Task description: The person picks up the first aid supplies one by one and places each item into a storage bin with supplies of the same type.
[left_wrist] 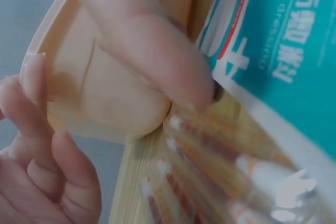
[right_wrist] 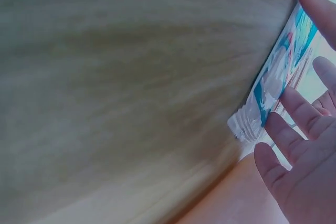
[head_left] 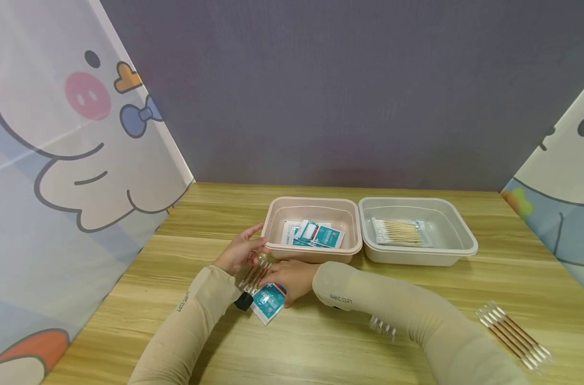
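In the lower left, the left hand (left_wrist: 37, 169) has bent fingers, one tip at the rim of a peach plastic bin (left_wrist: 128, 85) in the upper left. A large, blurred finger (left_wrist: 149, 45) slants from the top edge to the centre. At right is a teal packet (left_wrist: 294, 87) with a white cross and lettering; below it, clear-wrapped, white-tipped brown swabs (left_wrist: 181, 190). Wood-grain surface (left_wrist: 128, 184) shows beneath.
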`<state>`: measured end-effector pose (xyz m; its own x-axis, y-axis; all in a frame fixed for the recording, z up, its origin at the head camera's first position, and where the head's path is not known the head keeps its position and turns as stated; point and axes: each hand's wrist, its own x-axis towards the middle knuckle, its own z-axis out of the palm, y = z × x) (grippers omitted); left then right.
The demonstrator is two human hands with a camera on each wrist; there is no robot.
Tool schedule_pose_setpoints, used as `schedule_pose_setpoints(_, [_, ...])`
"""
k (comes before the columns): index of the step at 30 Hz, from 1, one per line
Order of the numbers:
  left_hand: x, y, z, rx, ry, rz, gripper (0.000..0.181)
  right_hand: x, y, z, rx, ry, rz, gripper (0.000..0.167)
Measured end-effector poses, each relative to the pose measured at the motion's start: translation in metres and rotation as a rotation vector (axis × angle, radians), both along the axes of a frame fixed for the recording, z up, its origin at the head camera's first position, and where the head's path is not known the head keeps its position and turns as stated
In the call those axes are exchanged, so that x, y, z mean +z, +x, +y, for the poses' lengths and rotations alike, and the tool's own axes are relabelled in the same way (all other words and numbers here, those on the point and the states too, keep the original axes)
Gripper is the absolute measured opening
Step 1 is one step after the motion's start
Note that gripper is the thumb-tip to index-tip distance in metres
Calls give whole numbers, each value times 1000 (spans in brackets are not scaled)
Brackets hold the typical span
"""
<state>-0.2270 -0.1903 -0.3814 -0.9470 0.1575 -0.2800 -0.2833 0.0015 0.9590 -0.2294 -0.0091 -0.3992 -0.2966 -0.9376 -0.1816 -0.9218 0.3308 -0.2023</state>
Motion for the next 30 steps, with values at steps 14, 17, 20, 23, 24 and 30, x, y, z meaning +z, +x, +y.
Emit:
schedule_pose_setpoints(14, [2,1,0,8,-1,5,58,2,0,2,39,98,23,78])
schedule_pose_setpoints(17, [1,2,-1,12,-12,1,58,1,0,3,24,88,6,76])
schedule_pose_setpoints(20, [1,2,-2,12,-15,4,59,2,0,5,22,60,-35,73])
schedule_pose_setpoints(23, [0,2,-2,8,-7,9,59,3,-1,6,8,32,-90,67])
schedule_pose_setpoints(24, [0,2,-2,7,-3,10,59,4,-2,7,-2,21,-116,65])
schedule_pose_setpoints(30, [0,1,0,-1,2,10,59,1,-5,11,-57,-44,-202,52])
